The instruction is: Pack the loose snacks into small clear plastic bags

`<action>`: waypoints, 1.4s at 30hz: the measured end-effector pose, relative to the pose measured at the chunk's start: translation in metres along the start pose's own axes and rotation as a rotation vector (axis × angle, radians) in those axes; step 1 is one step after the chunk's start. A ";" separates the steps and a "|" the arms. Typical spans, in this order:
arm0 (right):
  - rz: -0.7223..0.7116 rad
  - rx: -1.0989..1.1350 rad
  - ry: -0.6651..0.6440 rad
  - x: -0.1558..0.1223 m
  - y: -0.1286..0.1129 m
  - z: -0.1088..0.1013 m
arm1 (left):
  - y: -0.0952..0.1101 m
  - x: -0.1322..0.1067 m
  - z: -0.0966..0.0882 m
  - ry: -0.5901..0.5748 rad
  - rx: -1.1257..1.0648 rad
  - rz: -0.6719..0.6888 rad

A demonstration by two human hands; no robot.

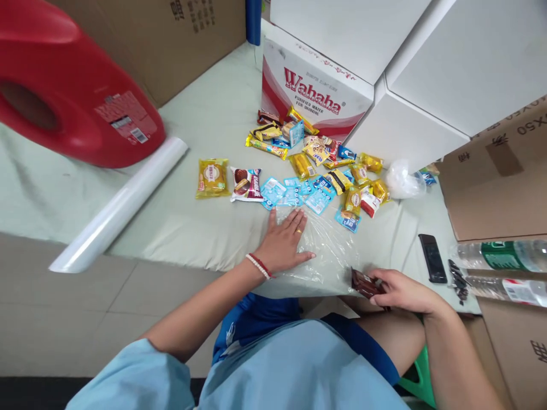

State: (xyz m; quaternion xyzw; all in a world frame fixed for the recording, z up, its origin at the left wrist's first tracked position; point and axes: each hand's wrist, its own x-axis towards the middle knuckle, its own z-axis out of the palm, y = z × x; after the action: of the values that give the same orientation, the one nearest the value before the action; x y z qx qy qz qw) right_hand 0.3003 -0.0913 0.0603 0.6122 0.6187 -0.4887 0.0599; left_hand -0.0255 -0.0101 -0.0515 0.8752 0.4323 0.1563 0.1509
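Stacked cartons [453, 62] suggest a storeroom-like workspace.

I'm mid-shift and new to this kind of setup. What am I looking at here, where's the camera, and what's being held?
There is no machine here: you see a person's two bare hands. The single picture comes from a camera worn on their head, looking forward and down, so left and right are theirs.

The left hand lies spread on clear plastic at the near edge of a cloth-covered table. The right hand holds a dark brown packet by the plastic's right side.

Beyond the hands lie many wrapped snacks, in front of a Wahaha box. A red jug and a white roll are on the left; a black phone and two plastic bottles are on the right.
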 end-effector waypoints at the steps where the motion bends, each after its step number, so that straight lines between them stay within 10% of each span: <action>1: 0.008 0.033 0.048 -0.008 0.005 -0.001 | 0.004 -0.004 0.000 -0.003 0.008 -0.028; 8: -0.189 0.007 0.408 0.033 -0.027 -0.012 | 0.031 -0.028 0.008 0.033 0.096 -0.085; 15: -0.278 -0.415 0.370 0.113 -0.082 0.026 | 0.027 -0.025 0.008 0.014 0.100 -0.116; 42: -0.348 -0.562 0.315 0.105 -0.088 0.036 | 0.019 -0.035 0.000 0.054 -0.032 -0.091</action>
State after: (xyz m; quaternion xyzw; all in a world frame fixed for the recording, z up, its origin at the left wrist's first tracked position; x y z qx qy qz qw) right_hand 0.1835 -0.0226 0.0182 0.5254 0.8252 -0.2021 0.0456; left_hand -0.0322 -0.0492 -0.0492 0.8476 0.4729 0.1798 0.1601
